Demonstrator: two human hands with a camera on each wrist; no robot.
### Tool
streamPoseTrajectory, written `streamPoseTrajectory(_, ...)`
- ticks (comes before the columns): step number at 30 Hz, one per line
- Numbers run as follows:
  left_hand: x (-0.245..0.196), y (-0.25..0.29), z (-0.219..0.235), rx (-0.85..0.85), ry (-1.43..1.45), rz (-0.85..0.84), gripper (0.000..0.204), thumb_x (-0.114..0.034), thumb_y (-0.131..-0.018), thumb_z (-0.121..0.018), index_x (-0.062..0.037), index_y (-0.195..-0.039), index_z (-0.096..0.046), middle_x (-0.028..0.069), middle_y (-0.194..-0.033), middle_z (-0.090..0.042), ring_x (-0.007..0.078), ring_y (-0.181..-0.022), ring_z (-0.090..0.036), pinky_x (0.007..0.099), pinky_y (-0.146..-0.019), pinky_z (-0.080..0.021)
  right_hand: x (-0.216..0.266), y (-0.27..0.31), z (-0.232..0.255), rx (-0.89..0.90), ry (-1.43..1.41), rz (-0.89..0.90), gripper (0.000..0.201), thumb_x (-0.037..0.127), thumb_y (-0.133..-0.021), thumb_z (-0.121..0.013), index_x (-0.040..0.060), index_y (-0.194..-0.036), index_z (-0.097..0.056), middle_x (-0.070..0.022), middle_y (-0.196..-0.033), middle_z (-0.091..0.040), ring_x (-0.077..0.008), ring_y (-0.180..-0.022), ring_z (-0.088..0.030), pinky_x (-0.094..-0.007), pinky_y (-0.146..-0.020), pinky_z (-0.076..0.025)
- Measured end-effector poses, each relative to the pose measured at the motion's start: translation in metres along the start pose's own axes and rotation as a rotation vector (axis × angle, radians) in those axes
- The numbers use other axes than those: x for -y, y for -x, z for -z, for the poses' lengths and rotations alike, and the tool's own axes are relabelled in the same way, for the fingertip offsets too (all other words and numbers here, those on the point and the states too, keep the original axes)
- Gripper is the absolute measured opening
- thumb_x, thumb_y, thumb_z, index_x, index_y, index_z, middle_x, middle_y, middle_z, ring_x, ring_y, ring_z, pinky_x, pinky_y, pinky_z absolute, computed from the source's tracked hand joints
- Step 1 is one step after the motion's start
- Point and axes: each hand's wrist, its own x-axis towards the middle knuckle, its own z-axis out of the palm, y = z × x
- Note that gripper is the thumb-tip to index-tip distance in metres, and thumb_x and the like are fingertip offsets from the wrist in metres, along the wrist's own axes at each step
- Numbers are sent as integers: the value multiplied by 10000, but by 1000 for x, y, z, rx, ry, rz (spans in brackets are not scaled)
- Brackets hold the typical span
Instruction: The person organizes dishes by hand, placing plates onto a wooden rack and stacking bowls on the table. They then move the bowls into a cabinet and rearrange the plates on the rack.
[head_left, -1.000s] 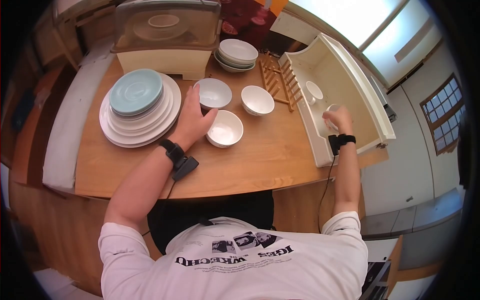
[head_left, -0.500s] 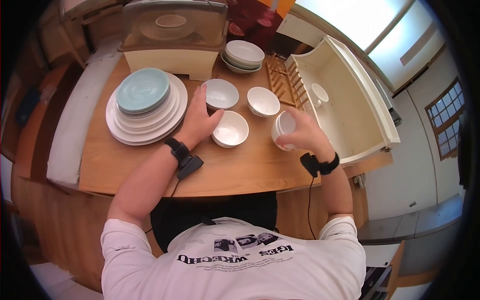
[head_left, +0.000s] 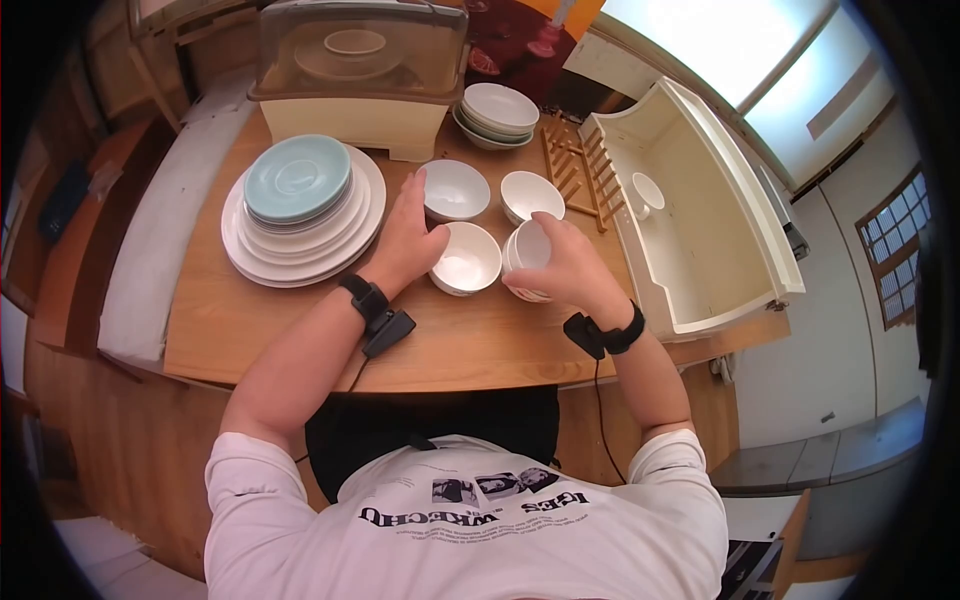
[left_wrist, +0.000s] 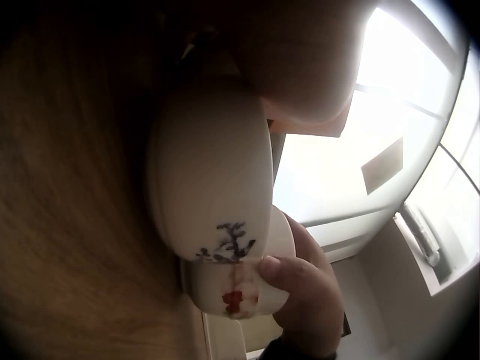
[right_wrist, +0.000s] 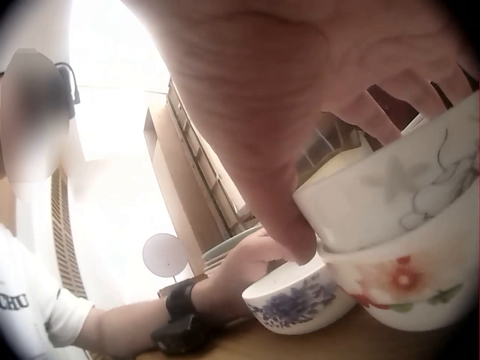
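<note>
My right hand [head_left: 575, 268] grips two nested white bowls [head_left: 527, 250] at the rim, low over the table. The lower bowl [right_wrist: 409, 283] of the pair carries a red flower; the upper bowl [right_wrist: 390, 195] has a grey line pattern. Just left of them sits a white bowl [head_left: 467, 260] with a blue flower print. My left hand [head_left: 403, 238] stays at its left side, fingers extended and thumb by the rim. Behind it are a greyish-white bowl [head_left: 457, 188], near the left fingertips, and another white bowl [head_left: 532, 194].
A plate stack topped by pale blue plates [head_left: 298, 180] stands left. Behind are a lidded cream dish box [head_left: 355, 130] and stacked bowls [head_left: 500, 108]. A wooden peg rack [head_left: 572, 180] lies beside a cream bin [head_left: 735, 235] with a white cup [head_left: 648, 190] inside.
My right hand has lifted the nested bowls out of the cream bin and brought them left, next to the blue-flowered bowl. My left hand keeps its place among the bowls.
</note>
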Motion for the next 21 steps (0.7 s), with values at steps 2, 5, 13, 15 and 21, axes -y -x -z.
streamPoseTrajectory(2, 2, -1, -1, -5, 2, -4, 854, -93, -861, -670, 73, -1606, -287, 311, -1589, -432, 434, -1478, -437, 445, -1237, -352, -3, -3, 4, 2, -119, -39, 1022, 382, -683, -925, -51, -1505, -501, -283, -1389, -622, -377, -1254, -647, -417, -1055, -518)
streamPoseTrajectory(5, 5, -1, -2, -12, -13, -11, 852, -95, -861, -673, 74, -1604, -292, 314, -1581, -442, 440, -1471, -445, 449, -1231, -360, -16, -8, 8, -12, -284, -105, 985, 332, -726, -919, -58, -1520, -484, -248, -1379, -636, -322, -1241, -656, -391, -1054, -514)
streamPoseTrajectory(13, 1, -1, -1, -25, -34, -14, 851, -102, -863, -685, 74, -1600, -298, 327, -1555, -467, 445, -1442, -481, 458, -1209, -392, -40, -9, 30, -281, -429, -132, 977, 386, -715, -900, -63, -1496, -522, -258, -1391, -640, -320, -1269, -647, -406, -1056, -519)
streamPoseTrajectory(15, 2, -1, -1, -39, -53, -24, 848, -102, -864, -685, 73, -1600, -302, 326, -1554, -469, 443, -1440, -484, 455, -1206, -395, -44, -4, 46, -365, -332, -125, 946, 377, -721, -886, -82, -1473, -538, -256, -1341, -672, -324, -1226, -673, -410, -1026, -536)
streamPoseTrajectory(21, -1, -1, 1, -21, -15, -12, 834, -90, -867, -682, 72, -1597, -312, 319, -1563, -462, 441, -1441, -483, 446, -1209, -392, -64, 5, 58, -256, 49, -359, 764, 431, -729, -825, -93, -1260, -658, -296, -1121, -740, -410, -1077, -728, -451, -934, -577)
